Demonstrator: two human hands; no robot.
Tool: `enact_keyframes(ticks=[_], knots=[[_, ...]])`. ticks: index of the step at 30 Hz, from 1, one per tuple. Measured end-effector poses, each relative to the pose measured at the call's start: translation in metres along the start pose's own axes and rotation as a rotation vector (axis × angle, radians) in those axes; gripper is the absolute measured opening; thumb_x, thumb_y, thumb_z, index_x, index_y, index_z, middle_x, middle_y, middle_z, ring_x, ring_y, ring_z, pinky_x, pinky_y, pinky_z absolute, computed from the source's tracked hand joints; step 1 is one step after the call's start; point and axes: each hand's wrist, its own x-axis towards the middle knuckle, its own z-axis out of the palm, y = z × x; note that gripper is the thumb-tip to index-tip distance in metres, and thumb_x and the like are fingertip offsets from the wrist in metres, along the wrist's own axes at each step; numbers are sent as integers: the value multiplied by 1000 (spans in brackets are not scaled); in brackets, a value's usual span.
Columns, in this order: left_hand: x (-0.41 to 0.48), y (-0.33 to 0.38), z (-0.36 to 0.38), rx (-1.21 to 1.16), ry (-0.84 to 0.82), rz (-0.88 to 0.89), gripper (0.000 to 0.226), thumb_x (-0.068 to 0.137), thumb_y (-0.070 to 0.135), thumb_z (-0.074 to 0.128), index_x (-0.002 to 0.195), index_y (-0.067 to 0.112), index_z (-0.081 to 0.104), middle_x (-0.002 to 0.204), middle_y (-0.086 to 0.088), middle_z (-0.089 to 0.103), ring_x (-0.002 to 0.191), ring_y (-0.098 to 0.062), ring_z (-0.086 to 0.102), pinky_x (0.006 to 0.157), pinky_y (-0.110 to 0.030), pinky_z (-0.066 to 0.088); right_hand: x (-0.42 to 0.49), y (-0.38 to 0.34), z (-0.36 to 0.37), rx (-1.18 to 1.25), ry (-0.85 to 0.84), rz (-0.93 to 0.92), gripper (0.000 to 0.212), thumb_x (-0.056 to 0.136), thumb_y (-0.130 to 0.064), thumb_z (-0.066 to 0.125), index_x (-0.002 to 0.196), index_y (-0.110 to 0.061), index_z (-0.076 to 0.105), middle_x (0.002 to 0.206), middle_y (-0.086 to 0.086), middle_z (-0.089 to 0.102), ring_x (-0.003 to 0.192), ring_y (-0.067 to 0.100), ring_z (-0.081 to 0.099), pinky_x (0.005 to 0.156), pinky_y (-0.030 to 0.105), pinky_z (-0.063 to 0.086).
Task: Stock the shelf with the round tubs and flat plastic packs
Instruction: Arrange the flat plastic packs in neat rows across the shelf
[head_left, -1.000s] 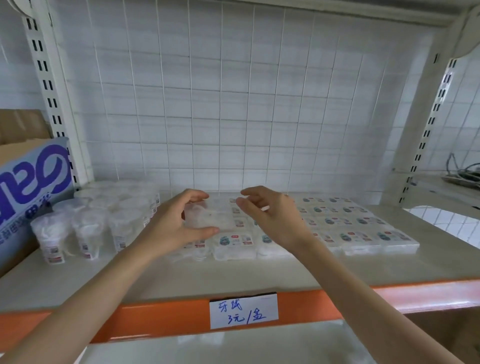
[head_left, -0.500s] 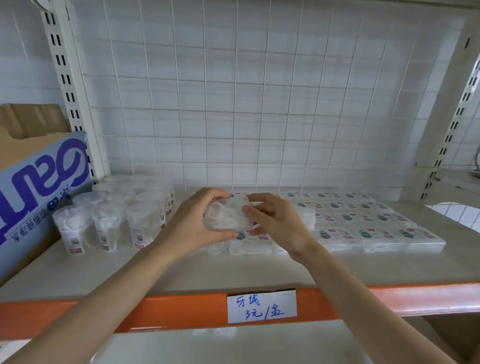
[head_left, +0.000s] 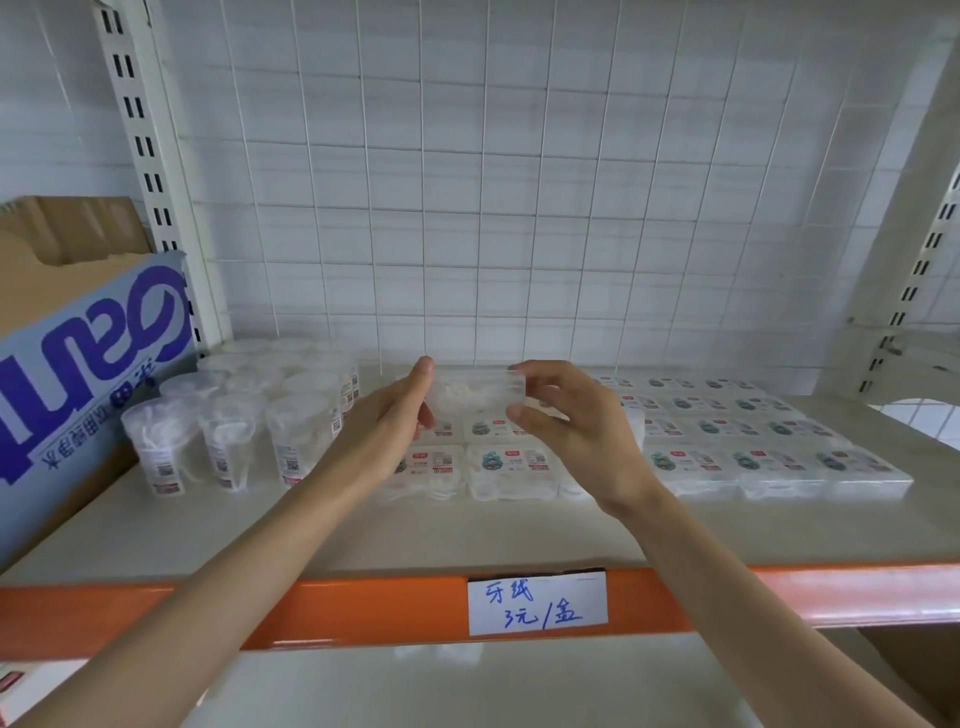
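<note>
A clear flat plastic pack (head_left: 475, 397) hangs above the shelf, held from both sides. My left hand (head_left: 395, 421) grips its left end and my right hand (head_left: 566, 421) pinches its right end between thumb and fingers. Below it, rows of flat plastic packs (head_left: 727, 441) with printed labels lie on the pale shelf board (head_left: 363, 535), running from the middle to the right. Several clear round tubs (head_left: 234, 415) stand upright at the left of the shelf.
A blue and white carton (head_left: 88, 364) stands at the far left, next to the tubs. A wire grid (head_left: 467, 208) backs the shelf, with slotted uprights at both sides. The orange front rail (head_left: 337, 608) carries a handwritten price label (head_left: 537, 605).
Both hands have lifted the clear pack higher above the packs on the shelf and turned it up on edge; my right hand now holds its right end.
</note>
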Motion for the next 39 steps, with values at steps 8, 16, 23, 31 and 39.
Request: enact_keyframes(ticks=[8,16,23,31,39], knots=[[4,6,-3,-460,-220,-85,36,100,32,46,119,5,59,89,-14,75,73,-19,68,66,-29,49,-2,0,0,-48,-41,-64,31,87,2,69,107,-20,65,118,-14,65,115,8,61,101,24,44],[2,6,-8,-583,-188,-83,21,92,7,52,106,6,67,96,-12,74,74,-20,69,63,-29,51,-8,-1,4,15,-175,99,56,86,-16,75,134,-26,49,137,-7,55,123,7,56,98,30,51],[1,3,-6,-398,-259,11,42,92,10,57,128,32,61,93,-5,74,84,-25,68,74,-34,54,-8,-2,9,-150,-43,89,29,98,-30,59,125,-30,49,107,-8,72,97,7,66,80,28,55],[-1,1,-5,-288,-255,84,41,86,39,69,125,37,58,95,10,74,98,-13,68,96,-40,51,-8,-4,8,-46,-119,155,48,95,-16,62,137,-24,41,92,-1,73,85,15,67,77,28,52],[-4,2,-1,-237,-277,160,29,92,30,63,120,27,57,96,-3,74,82,-10,69,61,-11,46,-7,-4,7,-21,-39,174,54,93,-13,65,139,-27,39,114,6,64,95,15,70,85,34,58]])
